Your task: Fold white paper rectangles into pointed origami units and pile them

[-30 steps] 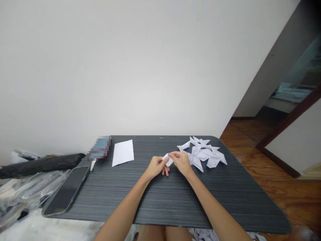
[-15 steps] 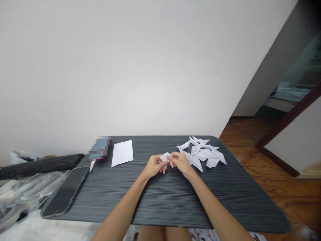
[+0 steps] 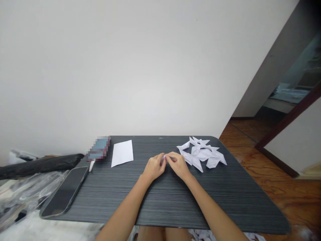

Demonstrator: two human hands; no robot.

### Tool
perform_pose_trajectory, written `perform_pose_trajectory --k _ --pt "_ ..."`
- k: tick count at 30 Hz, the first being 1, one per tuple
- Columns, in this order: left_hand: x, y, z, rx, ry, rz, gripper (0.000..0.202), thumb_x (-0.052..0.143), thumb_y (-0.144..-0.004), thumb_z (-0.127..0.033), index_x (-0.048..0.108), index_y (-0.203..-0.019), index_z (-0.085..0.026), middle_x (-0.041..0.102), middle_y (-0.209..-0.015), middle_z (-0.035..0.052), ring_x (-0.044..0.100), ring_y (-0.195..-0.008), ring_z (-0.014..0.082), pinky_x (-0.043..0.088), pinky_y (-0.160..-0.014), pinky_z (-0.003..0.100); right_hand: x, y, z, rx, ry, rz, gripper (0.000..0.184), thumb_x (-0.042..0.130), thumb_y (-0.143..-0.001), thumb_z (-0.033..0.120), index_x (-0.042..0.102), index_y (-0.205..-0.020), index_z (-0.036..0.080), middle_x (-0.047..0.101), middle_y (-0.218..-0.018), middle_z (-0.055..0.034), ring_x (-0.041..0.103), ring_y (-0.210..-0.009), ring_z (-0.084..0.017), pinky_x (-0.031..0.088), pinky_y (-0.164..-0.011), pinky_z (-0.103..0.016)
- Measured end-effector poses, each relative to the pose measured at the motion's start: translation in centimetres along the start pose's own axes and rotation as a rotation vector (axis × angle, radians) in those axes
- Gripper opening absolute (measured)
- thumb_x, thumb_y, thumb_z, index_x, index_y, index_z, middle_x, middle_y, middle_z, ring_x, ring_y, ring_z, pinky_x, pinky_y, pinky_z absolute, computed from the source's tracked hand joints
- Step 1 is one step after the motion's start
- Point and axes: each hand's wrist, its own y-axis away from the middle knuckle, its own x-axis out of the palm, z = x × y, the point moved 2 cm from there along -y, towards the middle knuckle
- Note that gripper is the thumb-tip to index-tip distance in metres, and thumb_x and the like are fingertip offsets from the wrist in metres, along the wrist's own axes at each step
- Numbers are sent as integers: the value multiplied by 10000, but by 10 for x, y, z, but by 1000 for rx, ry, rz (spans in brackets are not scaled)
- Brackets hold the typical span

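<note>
Over the middle of the dark table [image 3: 112,197], my left hand [image 3: 154,167] and my right hand [image 3: 177,164] meet at the fingertips. Both are closed in a pinch on a small piece of folded white paper [image 3: 163,157]. Fingers cover most of this paper, so its folded shape is hidden. Just right of my right hand lies a loose pile of folded white paper pieces [image 3: 203,154] with pointed ends. To the left of my hands a flat sheet of white paper [image 3: 122,153] rests on the tabletop.
A phone [image 3: 65,190] lies along the table's left edge. Behind it sit a blurred-out blue and red item [image 3: 99,149] and a small white object [image 3: 91,166]. Plastic-wrapped things [image 3: 47,187] and a long black bundle [image 3: 42,165] are beside the table. A wall [image 3: 150,67] rises behind.
My fingers have closed further around the folded paper, and less of it shows now. My left hand has turned over it. The pile and the flat sheet have stayed in place.
</note>
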Motion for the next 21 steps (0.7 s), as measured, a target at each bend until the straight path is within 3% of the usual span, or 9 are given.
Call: perform_pose_trajectory --k 7,14,21 --pt "-1 0 -3 -17 49 14 290 347 -824 -263 455 -1077 -173 605 -878 77 567 -668 142 432 -637 242 1 1 0 16 -3 2 227 445 -761 261 652 -770 169 602 -747 -57 525 -538 -117 415 -439 -210" --pt "-5 -2 -7 -71 114 -5 227 336 -830 -262 482 -992 -194 585 -755 34 538 -629 120 410 -608 211 0 -1 -3 39 -64 -18 229 455 -754 289 645 -744 163 604 -746 -54 485 -433 -87 412 -416 -218" --pt "-5 -2 -7 -92 154 -8 206 325 -835 -264 452 -981 -192 568 -753 27 536 -629 117 406 -612 212 -4 -1 2 23 -56 -17 227 428 -772 279 623 -772 162 589 -783 -52 474 -438 -79 409 -438 -219"
